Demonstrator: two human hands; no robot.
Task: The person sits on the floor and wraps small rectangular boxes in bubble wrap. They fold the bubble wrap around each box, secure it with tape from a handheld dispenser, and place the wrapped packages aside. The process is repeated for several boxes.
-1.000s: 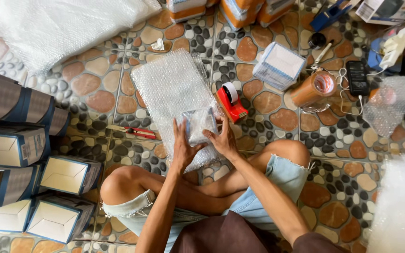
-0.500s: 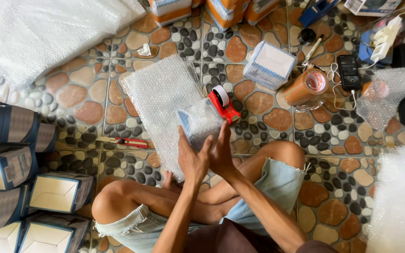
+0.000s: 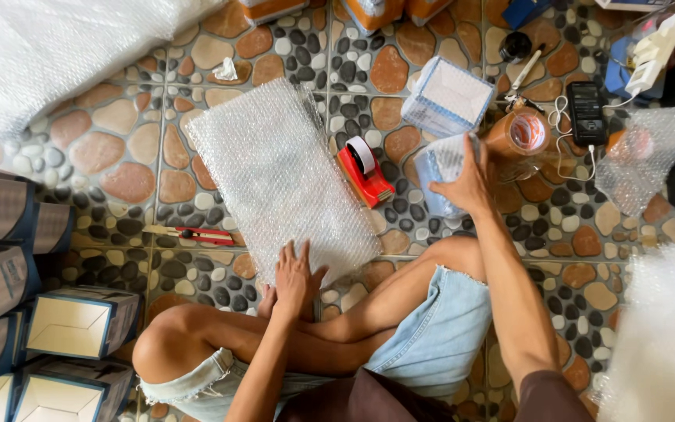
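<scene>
Two hands were at work over a pebble-patterned floor. The left hand (image 3: 294,273) lay flat and open, fingers spread, pressing the near edge of a bubble-wrap sheet (image 3: 283,176) spread on the floor; it gripped nothing. Just left of that hand lay a red-handled cutter (image 3: 193,234), apart from the sheet, and further left stood stacked blue-and-white cartons (image 3: 72,320). Between the hands sat a red tape dispenser (image 3: 365,172), just beside the sheet's right edge. The right hand (image 3: 466,184) was closed around a bubble-wrapped box (image 3: 439,168), fingers curled over its far side, holding it just above or on the floor; which could not be told. Beyond that hand stood a second wrapped box (image 3: 447,98), and to its right a brown tape roll (image 3: 521,137). In my judgement, the step would go best with the parcel set squarely and the sheet held flat.
</scene>
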